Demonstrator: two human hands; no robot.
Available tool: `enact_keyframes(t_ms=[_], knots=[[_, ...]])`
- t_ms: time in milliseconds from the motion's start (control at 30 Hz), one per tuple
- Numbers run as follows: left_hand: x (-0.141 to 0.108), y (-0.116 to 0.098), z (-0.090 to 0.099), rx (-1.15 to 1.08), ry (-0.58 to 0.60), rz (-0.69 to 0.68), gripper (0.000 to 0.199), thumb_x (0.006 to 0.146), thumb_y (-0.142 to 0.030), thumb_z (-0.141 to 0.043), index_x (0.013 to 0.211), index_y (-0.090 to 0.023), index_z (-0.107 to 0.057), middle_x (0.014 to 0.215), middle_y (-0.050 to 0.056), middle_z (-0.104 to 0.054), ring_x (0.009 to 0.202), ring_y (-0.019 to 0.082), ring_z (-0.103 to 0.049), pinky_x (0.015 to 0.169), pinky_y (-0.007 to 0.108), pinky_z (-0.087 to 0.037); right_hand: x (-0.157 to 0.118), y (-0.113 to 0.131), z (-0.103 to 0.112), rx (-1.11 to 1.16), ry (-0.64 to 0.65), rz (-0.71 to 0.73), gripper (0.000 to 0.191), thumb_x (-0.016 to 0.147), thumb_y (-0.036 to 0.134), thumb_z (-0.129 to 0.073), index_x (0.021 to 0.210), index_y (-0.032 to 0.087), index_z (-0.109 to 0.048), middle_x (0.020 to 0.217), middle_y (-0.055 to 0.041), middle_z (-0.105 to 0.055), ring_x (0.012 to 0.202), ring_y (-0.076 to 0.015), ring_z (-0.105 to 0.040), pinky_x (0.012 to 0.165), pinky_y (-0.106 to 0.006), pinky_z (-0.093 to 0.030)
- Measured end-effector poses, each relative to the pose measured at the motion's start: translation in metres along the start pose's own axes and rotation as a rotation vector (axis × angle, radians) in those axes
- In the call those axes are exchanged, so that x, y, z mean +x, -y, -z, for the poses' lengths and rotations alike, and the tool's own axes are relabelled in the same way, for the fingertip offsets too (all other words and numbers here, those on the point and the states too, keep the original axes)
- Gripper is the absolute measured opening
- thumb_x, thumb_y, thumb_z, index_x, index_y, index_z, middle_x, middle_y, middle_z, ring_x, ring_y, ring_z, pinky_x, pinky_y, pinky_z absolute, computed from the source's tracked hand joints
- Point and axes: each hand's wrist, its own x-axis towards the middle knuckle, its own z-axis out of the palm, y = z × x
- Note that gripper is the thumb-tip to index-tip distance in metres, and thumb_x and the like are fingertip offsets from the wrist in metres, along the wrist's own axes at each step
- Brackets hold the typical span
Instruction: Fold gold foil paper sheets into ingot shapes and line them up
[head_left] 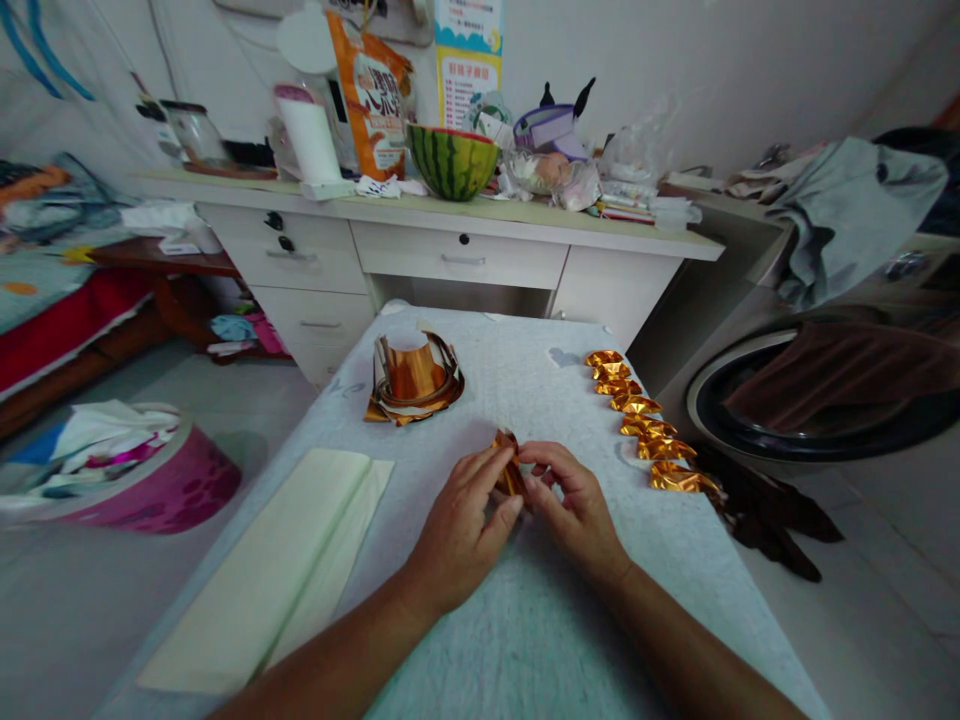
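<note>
Between my two hands, over the middle of the cloth-covered table (480, 640), is a piece of gold foil paper (510, 476), partly folded. My left hand (469, 515) grips it from the left with fingers and thumb. My right hand (574, 500) pinches its right edge. The fingers hide much of the piece. To the right lies a row of several folded gold foil pieces (637, 425). Beyond my left hand sits a curled stack of gold foil sheets (414, 375). A folded stack of pale yellow paper (262, 570) lies beside my left forearm.
A white desk (457, 262) stands behind the table, with a watermelon-patterned bowl (453, 163) and an orange snack bag (375, 105) on it. At right is a washing machine (705, 300) with clothes draped over it. A pink bin (172, 490) stands on the floor at left.
</note>
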Motion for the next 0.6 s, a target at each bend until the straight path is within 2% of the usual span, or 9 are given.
enact_keyframes(t_ms=[67, 167, 267, 333, 400, 500, 533, 600], knots=[[0.003, 0.000, 0.002, -0.037, -0.044, 0.057, 0.042, 0.084, -0.029, -0.060, 0.126, -0.024, -0.058, 0.129, 0.007, -0.060, 0.119, 0.025, -0.054, 0.105, 0.040, -0.040, -0.001, 0.002, 0.000, -0.011, 0.056, 0.040, 0.029, 0.089, 0.029, -0.054, 0.117, 0.027, -0.061, 0.117, -0.0070, -0.057, 0.103, -0.0209, -0.054, 0.074, -0.030, -0.046], [0.008, 0.001, 0.005, -0.128, -0.097, 0.165, 0.031, 0.081, -0.030, -0.063, 0.111, -0.022, -0.067, 0.108, 0.005, -0.070, 0.096, 0.021, -0.065, 0.088, 0.033, -0.049, -0.002, 0.006, -0.001, -0.034, 0.127, 0.073, 0.036, 0.088, 0.029, -0.054, 0.124, 0.028, -0.059, 0.121, -0.0078, -0.051, 0.107, -0.0217, -0.052, 0.079, -0.032, -0.046], [0.011, 0.005, 0.008, -0.245, -0.142, 0.257, 0.021, 0.080, -0.030, -0.064, 0.096, -0.019, -0.070, 0.089, 0.003, -0.073, 0.080, 0.019, -0.066, 0.075, 0.028, -0.050, -0.003, 0.008, -0.002, -0.075, 0.169, 0.099, 0.037, 0.087, 0.028, -0.054, 0.124, 0.028, -0.059, 0.122, -0.0078, -0.050, 0.112, -0.0236, -0.049, 0.088, -0.037, -0.043], [0.012, 0.008, 0.009, -0.284, -0.172, 0.291, 0.017, 0.080, -0.031, -0.063, 0.090, -0.018, -0.070, 0.082, 0.002, -0.072, 0.075, 0.018, -0.065, 0.071, 0.026, -0.049, -0.003, 0.007, -0.001, -0.087, 0.161, 0.101, 0.032, 0.086, 0.027, -0.054, 0.118, 0.027, -0.061, 0.119, -0.0075, -0.052, 0.110, -0.0236, -0.050, 0.086, -0.036, -0.044], [0.013, 0.011, 0.012, -0.309, -0.204, 0.313, 0.016, 0.080, -0.032, -0.063, 0.086, -0.018, -0.068, 0.079, 0.001, -0.070, 0.073, 0.017, -0.063, 0.068, 0.025, -0.047, -0.002, 0.003, 0.000, -0.107, 0.064, 0.069, 0.021, 0.086, 0.025, -0.053, 0.104, 0.025, -0.064, 0.107, -0.0065, -0.055, 0.097, -0.0209, -0.053, 0.078, -0.033, -0.044], [0.013, 0.013, 0.014, -0.364, -0.258, 0.344, 0.018, 0.079, -0.034, -0.064, 0.085, -0.017, -0.065, 0.077, 0.000, -0.069, 0.072, 0.016, -0.061, 0.066, 0.023, -0.045, 0.001, -0.005, 0.003, -0.155, -0.210, -0.063, 0.008, 0.084, 0.025, -0.055, 0.091, 0.022, -0.058, 0.092, -0.0036, -0.055, 0.082, -0.0180, -0.051, 0.072, -0.031, -0.041], [0.014, 0.014, 0.014, -0.389, -0.274, 0.354, 0.019, 0.078, -0.034, -0.065, 0.086, -0.017, -0.064, 0.077, 0.000, -0.068, 0.072, 0.015, -0.061, 0.066, 0.023, -0.044, 0.002, -0.007, 0.004, -0.147, -0.276, -0.117, 0.014, 0.082, 0.027, -0.057, 0.095, 0.022, -0.056, 0.094, -0.0039, -0.055, 0.085, -0.0186, -0.051, 0.073, -0.031, -0.042], [0.014, 0.015, 0.014, -0.443, -0.288, 0.368, 0.021, 0.078, -0.035, -0.065, 0.087, -0.017, -0.063, 0.076, 0.000, -0.067, 0.070, 0.014, -0.060, 0.064, 0.022, -0.043, 0.004, -0.010, 0.005, -0.047, -0.302, -0.203, 0.033, 0.079, 0.032, -0.063, 0.108, 0.022, -0.052, 0.106, -0.0058, -0.057, 0.095, -0.0208, -0.052, 0.078, -0.032, -0.042]])
